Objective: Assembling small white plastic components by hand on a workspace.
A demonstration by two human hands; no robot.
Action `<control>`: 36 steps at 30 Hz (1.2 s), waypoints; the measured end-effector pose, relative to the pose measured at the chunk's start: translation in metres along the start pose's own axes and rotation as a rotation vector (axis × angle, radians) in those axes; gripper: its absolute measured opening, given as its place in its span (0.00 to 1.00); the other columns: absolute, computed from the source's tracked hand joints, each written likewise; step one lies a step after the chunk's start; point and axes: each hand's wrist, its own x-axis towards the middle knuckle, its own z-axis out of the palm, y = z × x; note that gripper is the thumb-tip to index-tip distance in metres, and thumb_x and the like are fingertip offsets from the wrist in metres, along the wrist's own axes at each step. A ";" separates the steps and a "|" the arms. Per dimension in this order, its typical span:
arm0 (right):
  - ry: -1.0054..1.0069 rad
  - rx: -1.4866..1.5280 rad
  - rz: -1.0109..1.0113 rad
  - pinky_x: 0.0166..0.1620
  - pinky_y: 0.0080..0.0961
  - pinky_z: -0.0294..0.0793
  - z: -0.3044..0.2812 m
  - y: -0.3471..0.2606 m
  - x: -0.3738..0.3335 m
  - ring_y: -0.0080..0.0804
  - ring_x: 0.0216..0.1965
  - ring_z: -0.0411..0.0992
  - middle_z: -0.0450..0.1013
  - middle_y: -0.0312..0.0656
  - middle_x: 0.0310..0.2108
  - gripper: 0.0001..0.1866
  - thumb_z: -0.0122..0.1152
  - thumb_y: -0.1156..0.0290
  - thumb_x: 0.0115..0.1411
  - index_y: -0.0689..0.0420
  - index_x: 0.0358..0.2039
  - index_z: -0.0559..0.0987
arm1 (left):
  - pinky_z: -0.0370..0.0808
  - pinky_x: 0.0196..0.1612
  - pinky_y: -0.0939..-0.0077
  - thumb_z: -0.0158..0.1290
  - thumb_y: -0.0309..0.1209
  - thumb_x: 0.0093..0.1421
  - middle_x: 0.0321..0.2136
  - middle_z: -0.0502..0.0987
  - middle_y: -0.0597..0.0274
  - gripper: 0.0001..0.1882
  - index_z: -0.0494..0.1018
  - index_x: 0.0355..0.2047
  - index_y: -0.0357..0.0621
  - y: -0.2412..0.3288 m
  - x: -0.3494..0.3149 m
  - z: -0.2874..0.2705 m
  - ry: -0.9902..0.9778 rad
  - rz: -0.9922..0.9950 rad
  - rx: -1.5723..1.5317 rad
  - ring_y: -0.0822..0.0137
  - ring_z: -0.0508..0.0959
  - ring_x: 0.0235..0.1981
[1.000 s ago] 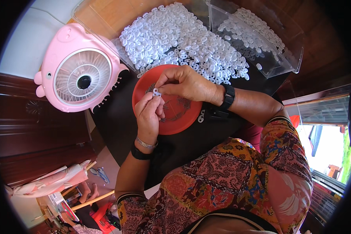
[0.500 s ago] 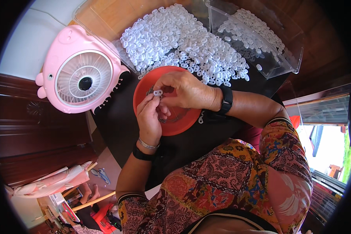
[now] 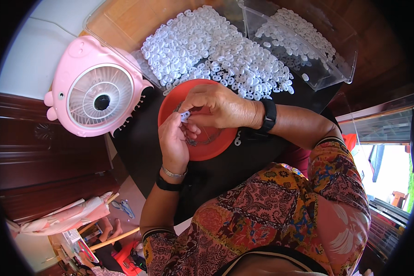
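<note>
Both of my hands meet over a red round dish (image 3: 216, 147) on a black cloth (image 3: 138, 152). My left hand (image 3: 174, 145) pinches a small white plastic piece (image 3: 185, 115) between thumb and fingers. My right hand (image 3: 218, 106) closes on the same piece from the other side, fingertips touching it. A few thin metal bits lie in the dish under my hands. A big heap of white plastic rings (image 3: 216, 55) lies just beyond the dish.
A pink animal-shaped table fan (image 3: 94, 94) stands to the left. A clear plastic box (image 3: 308, 46) holding more white rings sits at the back right. One loose white piece (image 3: 238, 139) lies beside the dish. Dark wooden furniture is at the left.
The hands have drawn slightly nearer and lower over the dish, still working the same white piece. Nothing else has moved.
</note>
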 end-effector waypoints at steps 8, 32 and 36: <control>-0.016 0.053 -0.018 0.42 0.28 0.75 -0.019 -0.027 0.007 0.37 0.37 0.76 0.76 0.43 0.34 0.12 0.65 0.79 0.49 0.58 0.37 0.80 | 0.68 0.25 0.83 0.42 0.41 0.63 0.22 0.74 0.62 0.19 0.72 0.35 0.36 0.026 -0.012 0.017 -0.027 0.084 0.116 0.72 0.74 0.22; 0.459 0.572 0.236 0.36 0.17 0.73 0.010 -0.091 -0.087 0.18 0.30 0.72 0.74 0.34 0.30 0.03 0.57 0.77 0.61 0.62 0.34 0.77 | 0.63 0.28 0.85 0.42 0.31 0.64 0.24 0.67 0.68 0.09 0.65 0.28 0.40 -0.004 -0.079 0.086 0.068 0.411 0.129 0.79 0.67 0.23; 0.361 0.800 0.341 0.36 0.17 0.73 0.010 -0.085 -0.089 0.18 0.29 0.71 0.72 0.35 0.29 0.05 0.53 0.75 0.64 0.64 0.33 0.73 | 0.63 0.26 0.85 0.41 0.31 0.64 0.23 0.68 0.67 0.09 0.66 0.30 0.39 -0.009 -0.083 0.081 0.077 0.451 0.357 0.78 0.67 0.22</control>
